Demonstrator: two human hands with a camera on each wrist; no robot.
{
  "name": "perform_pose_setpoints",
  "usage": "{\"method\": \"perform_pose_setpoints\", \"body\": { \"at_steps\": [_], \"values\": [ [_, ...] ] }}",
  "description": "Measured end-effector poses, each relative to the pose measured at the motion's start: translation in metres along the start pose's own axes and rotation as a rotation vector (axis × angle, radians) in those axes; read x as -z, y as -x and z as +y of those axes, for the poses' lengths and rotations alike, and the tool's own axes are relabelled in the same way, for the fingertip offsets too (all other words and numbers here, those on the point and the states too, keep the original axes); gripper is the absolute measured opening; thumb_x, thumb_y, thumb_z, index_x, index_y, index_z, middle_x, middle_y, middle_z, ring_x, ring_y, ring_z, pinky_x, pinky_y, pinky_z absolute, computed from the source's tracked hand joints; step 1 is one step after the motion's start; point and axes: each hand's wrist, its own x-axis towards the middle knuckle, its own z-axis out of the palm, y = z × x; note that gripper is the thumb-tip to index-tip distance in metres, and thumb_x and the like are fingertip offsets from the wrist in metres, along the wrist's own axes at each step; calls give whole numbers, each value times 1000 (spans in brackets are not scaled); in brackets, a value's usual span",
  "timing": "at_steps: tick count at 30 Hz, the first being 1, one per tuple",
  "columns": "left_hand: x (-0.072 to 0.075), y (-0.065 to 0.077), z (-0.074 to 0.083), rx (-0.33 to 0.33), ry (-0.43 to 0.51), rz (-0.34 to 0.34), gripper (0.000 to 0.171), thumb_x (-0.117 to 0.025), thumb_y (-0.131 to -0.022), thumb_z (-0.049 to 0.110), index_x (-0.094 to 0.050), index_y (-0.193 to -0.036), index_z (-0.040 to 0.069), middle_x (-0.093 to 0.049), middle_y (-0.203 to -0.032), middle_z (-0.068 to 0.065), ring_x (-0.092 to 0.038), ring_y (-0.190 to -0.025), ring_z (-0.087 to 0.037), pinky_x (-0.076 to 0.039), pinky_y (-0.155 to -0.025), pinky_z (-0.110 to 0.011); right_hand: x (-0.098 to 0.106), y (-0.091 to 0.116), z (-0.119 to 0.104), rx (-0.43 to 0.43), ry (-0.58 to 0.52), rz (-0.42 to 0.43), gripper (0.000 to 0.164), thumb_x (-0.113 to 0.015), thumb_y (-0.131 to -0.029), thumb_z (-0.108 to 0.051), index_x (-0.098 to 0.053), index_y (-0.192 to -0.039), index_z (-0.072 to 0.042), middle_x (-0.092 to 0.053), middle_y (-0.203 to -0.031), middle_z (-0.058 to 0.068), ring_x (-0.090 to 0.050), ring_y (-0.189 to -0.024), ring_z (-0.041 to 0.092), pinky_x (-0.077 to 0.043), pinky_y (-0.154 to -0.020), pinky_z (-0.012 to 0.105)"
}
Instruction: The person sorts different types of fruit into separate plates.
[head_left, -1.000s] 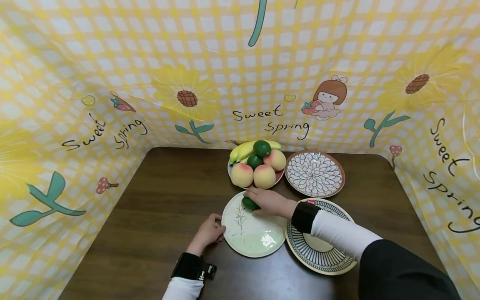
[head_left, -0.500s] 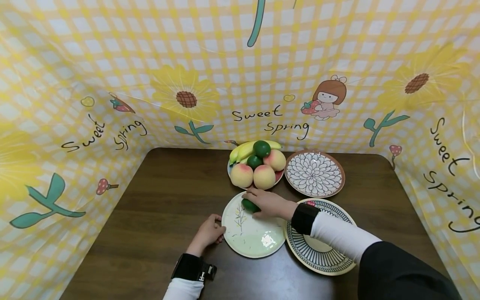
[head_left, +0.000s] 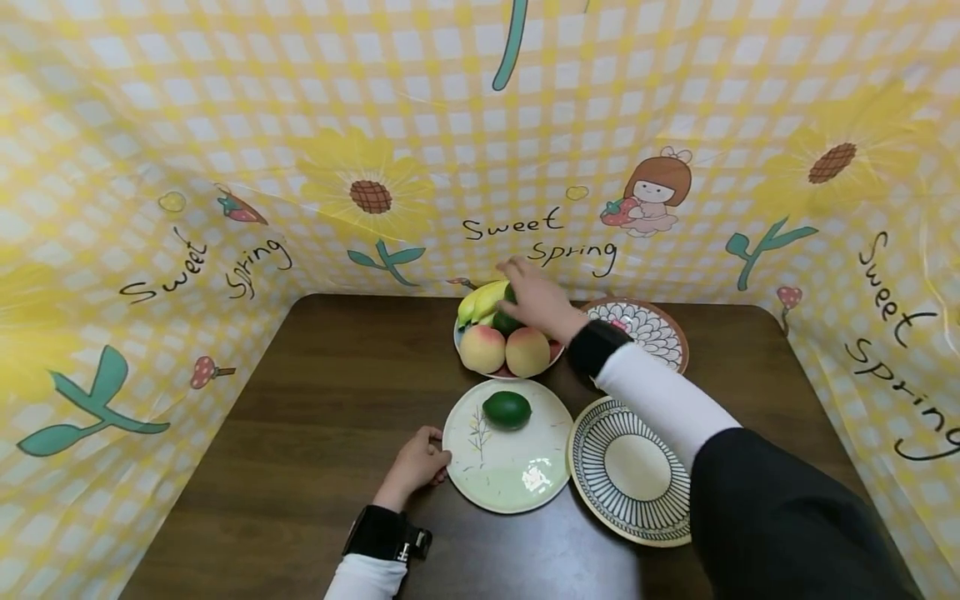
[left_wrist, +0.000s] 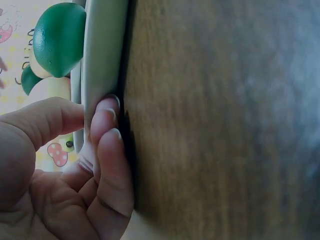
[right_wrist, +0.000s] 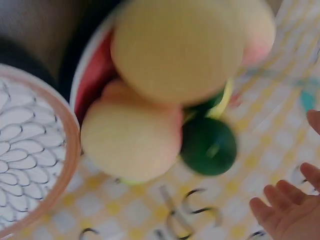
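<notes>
Left hand (head_left: 415, 462): thumb and fingers pinching rim of pale-green plate (head_left: 525, 468), immediately right. Black-and-cream striped plate (head_left: 637, 467), farther right of same hand. Oval green fruit (head_left: 507, 410) on pale-green plate, beyond left hand, to right. Two peaches (head_left: 483, 350), nearer than right hand (head_left: 538, 295). Right hand: fingers apart, over heaped green fruits (head_left: 507, 324). Petal-patterned plate (head_left: 654, 329), right of it, partly hidden. Bananas (head_left: 482, 301), left.

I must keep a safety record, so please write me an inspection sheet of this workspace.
Surface: dark wooden table
Job's things: green fruit lying on pale plate; fruit dish holding peaches, bananas and other green fruits
Clutter: flower-patterned plate and striped plate on the right side
Left grip: left hand pinches the pale plate's rim
Right grip: right hand over the fruit dish, holding nothing
Cables: nothing seen
Surroundings: yellow checked cloth printed "Sweet Spring"
</notes>
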Motion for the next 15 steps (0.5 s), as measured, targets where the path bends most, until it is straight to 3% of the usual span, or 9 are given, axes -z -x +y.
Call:
{"method": "perform_pose_setpoints", "body": {
  "at_steps": [6, 9, 15],
  "values": [
    [-1, 0, -1, -23, 12, 5, 35, -60, -89, 1, -51, -122, -7, -61, -62, -4, -55, -52, -11, -49, -52, -25, -13, -24, 27, -199, -29, -141, 75, -68, -99, -33, -32, -159, -7, -32, -162, 26, -37, -150, 42, -39, -119, 54],
    [0, 2, -1, -18, 27, 4, 36, -61, -89, 0, -51, -122, -7, -61, -63, -4, -55, -52, -11, -49, -52, -25, -25, -25, 34, -239, -57, -170, 76, -68, -99, -34, -31, -160, -7, -34, -161, 27, -42, -145, 44, -43, -115, 55],
    [1, 4, -2, -15, 39, 8, 35, -61, -89, 0, -51, -122, -7, -61, -64, -4, -55, -52, -12, -49, -52, -26, -37, -26, 36, -250, -85, -141, 73, -65, -100, -33, -31, -159, -6, -41, -156, 29, -52, -137, 43, -48, -109, 53]
  ]
}}
